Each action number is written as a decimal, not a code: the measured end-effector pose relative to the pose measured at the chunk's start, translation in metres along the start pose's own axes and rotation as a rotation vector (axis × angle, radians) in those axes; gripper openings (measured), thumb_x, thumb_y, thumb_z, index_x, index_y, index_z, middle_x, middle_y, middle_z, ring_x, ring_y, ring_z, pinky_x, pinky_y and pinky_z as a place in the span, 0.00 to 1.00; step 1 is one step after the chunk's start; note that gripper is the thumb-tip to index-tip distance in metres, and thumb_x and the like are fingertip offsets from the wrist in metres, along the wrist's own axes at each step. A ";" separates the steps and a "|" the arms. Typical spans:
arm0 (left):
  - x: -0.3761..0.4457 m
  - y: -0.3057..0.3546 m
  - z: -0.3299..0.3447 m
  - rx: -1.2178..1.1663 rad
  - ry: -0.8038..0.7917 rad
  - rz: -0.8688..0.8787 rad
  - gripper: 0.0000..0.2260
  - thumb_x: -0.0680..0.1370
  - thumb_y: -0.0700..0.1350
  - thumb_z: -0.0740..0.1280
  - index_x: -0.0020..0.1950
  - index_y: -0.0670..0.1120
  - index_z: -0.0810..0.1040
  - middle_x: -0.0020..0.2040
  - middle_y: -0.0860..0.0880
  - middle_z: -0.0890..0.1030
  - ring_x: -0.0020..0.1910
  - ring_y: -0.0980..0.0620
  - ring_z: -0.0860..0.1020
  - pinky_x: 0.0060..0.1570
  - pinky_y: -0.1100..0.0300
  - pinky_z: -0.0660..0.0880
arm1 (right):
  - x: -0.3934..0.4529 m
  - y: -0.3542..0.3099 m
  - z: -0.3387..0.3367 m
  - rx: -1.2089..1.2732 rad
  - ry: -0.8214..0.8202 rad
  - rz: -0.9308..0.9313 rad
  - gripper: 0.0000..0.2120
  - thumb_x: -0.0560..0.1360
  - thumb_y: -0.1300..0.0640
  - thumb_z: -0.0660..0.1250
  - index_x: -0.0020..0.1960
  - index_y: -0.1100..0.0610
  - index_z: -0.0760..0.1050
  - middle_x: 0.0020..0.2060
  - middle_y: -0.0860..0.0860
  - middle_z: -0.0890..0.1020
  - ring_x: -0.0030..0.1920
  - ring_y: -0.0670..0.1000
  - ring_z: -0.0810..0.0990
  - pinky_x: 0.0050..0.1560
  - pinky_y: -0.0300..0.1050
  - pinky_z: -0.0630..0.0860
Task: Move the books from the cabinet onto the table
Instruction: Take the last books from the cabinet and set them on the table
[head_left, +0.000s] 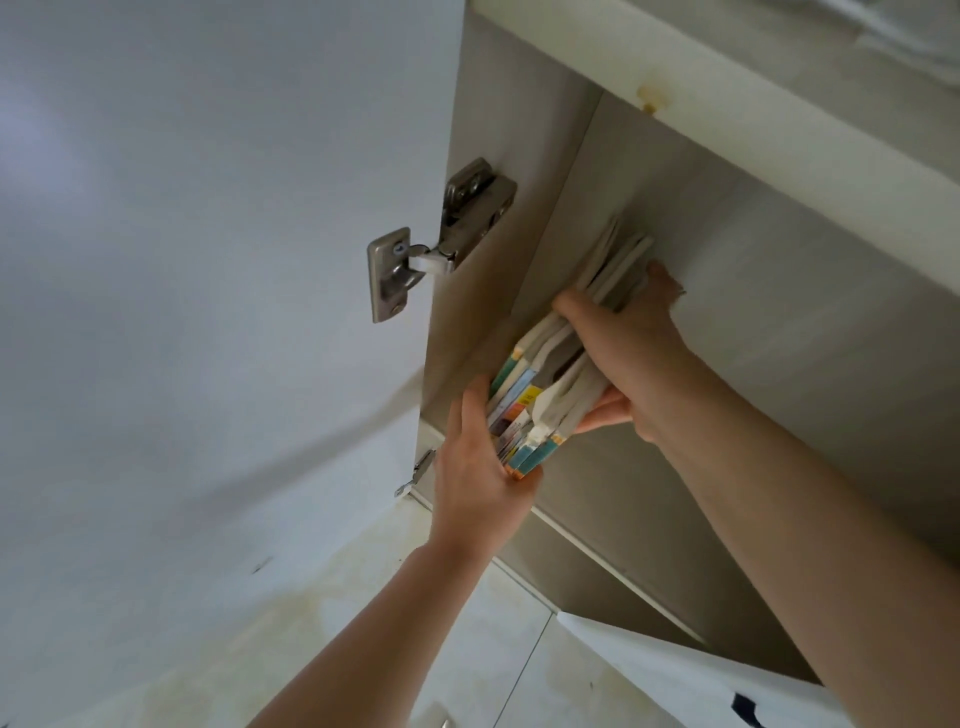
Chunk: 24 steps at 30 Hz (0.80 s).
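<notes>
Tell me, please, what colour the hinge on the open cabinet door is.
The hinge is silver-grey metal, seen best in the head view.

The single head view looks steeply upward, close, into the open cabinet (779, 291).

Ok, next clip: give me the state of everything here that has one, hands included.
White cabinet door: swung open.
Silver metal hinge: extended, holding the door open.
Bundle of thin books with colourful spines: upright on the cabinet shelf, leaning, gripped from both sides.
Left hand: cupping the lower spine end of the books.
Right hand: fingers curled round the bundle's top.
Cabinet shelf: bare to the right of the books.
</notes>
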<state>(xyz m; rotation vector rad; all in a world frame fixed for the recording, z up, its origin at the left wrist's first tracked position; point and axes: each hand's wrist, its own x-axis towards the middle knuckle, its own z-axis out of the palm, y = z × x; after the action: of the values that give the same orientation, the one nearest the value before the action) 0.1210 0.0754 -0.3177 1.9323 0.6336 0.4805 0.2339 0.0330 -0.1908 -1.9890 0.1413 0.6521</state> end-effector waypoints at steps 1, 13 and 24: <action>-0.008 0.000 -0.004 -0.018 -0.006 0.011 0.34 0.66 0.44 0.78 0.67 0.47 0.65 0.57 0.50 0.75 0.48 0.58 0.74 0.40 0.82 0.70 | -0.008 0.005 0.000 -0.003 0.000 0.000 0.38 0.62 0.45 0.70 0.66 0.33 0.55 0.57 0.58 0.78 0.46 0.67 0.82 0.29 0.65 0.80; -0.049 -0.029 -0.048 -0.072 -0.082 0.024 0.38 0.66 0.49 0.77 0.69 0.64 0.59 0.62 0.63 0.74 0.57 0.60 0.78 0.49 0.58 0.81 | -0.036 0.071 -0.062 0.319 -0.152 0.137 0.35 0.70 0.42 0.65 0.74 0.40 0.57 0.57 0.60 0.80 0.44 0.57 0.86 0.46 0.56 0.82; -0.036 -0.036 -0.056 -0.184 -0.129 0.045 0.38 0.65 0.41 0.78 0.69 0.58 0.63 0.61 0.48 0.77 0.57 0.62 0.78 0.45 0.72 0.76 | 0.042 0.096 -0.081 -0.400 -0.579 -0.079 0.50 0.67 0.62 0.78 0.77 0.49 0.49 0.61 0.46 0.77 0.58 0.42 0.80 0.50 0.36 0.80</action>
<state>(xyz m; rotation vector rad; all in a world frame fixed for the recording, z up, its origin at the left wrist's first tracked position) 0.0525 0.1048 -0.3292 1.7895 0.4476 0.4232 0.2661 -0.0759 -0.2585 -2.0743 -0.4468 1.2472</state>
